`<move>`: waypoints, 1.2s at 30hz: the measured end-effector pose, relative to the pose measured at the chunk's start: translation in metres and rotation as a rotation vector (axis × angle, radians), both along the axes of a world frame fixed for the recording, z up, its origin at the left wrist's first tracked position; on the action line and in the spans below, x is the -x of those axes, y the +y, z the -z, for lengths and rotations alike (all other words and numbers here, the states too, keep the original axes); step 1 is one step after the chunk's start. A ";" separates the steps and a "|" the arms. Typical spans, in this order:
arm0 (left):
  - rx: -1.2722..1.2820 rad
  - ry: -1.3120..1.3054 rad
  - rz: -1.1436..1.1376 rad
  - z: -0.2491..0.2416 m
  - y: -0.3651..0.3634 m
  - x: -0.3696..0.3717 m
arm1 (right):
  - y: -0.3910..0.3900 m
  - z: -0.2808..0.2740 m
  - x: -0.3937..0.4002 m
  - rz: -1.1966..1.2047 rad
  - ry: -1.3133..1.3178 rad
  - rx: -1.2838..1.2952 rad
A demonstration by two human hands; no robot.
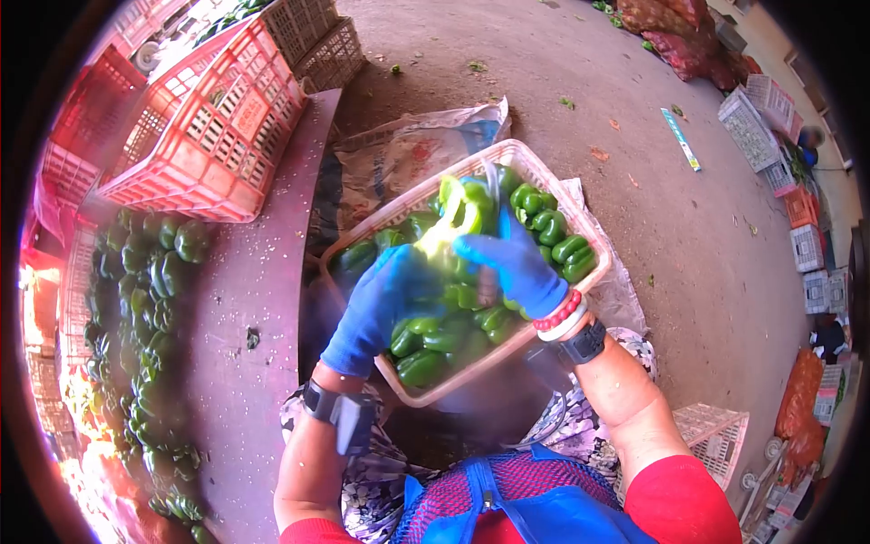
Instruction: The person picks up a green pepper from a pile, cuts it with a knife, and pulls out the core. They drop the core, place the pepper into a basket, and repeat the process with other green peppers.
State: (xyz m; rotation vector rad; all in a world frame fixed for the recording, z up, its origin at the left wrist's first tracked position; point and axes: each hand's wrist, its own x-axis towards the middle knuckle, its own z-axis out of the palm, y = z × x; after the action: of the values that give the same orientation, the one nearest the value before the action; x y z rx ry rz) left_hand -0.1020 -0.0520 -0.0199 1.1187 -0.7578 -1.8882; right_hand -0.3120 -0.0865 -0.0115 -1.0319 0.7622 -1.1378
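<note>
Left hand [381, 304], blue glove: closed around a cut green bell pepper [453, 222], held up over the middle of the basket, pale inner flesh showing. A black wrist device [337, 412] is strapped below the glove.

Right hand [515, 265], blue glove: closed on the handle of a knife [492, 195]; the blade rises just beside the held pepper, though blur hides whether it touches. Red bead bracelet [560, 313] and black watch [584, 343] on the wrist.

Basket [544, 172], pale pink plastic, latticed wall: sits on the person's lap, tilted, its far corner pointing up the frame. Holds green pepper pieces [553, 238], most of them heaped along the right wall and at the near-left corner.

Bench [254, 299], dark reddish, wet-looking: runs along the person's left side. Whole green peppers [149, 290] are piled along its outer edge from the far end to the near end; a small dark scrap lies near its middle.

Red crates [217, 127]: stacked and tipped at the far end of the bench, with paler crates behind them.

Printed sack [426, 145]: spread on the ground just beyond the basket's far-left wall.

Ground: bare concrete with scattered green scraps; white and orange crates [761, 118] stand along the far right edge.
</note>
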 end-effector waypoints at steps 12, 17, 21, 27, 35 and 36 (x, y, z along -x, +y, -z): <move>0.074 -0.197 0.197 -0.019 0.015 -0.024 | 0.025 0.009 -0.041 -0.043 0.233 0.393; 0.389 -0.132 0.166 0.000 -0.001 -0.029 | 0.018 -0.003 -0.053 -0.067 0.010 0.093; 0.086 -0.012 0.150 0.003 -0.012 -0.029 | 0.010 0.000 -0.054 -0.034 0.149 0.236; -0.002 -0.036 0.274 0.015 -0.004 -0.014 | 0.021 0.018 -0.033 0.021 0.406 0.415; 0.526 -0.256 0.146 0.023 0.002 0.011 | 0.030 0.008 -0.023 0.052 0.057 -0.236; 0.680 -0.338 0.085 0.029 0.001 0.010 | 0.022 0.020 -0.026 0.028 -0.130 -0.223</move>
State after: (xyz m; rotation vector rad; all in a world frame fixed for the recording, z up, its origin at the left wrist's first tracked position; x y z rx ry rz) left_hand -0.1120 -0.0512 -0.0484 0.9664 -1.5162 -1.3340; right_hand -0.2862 -0.0643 -0.0310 -0.7563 0.7820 -1.1051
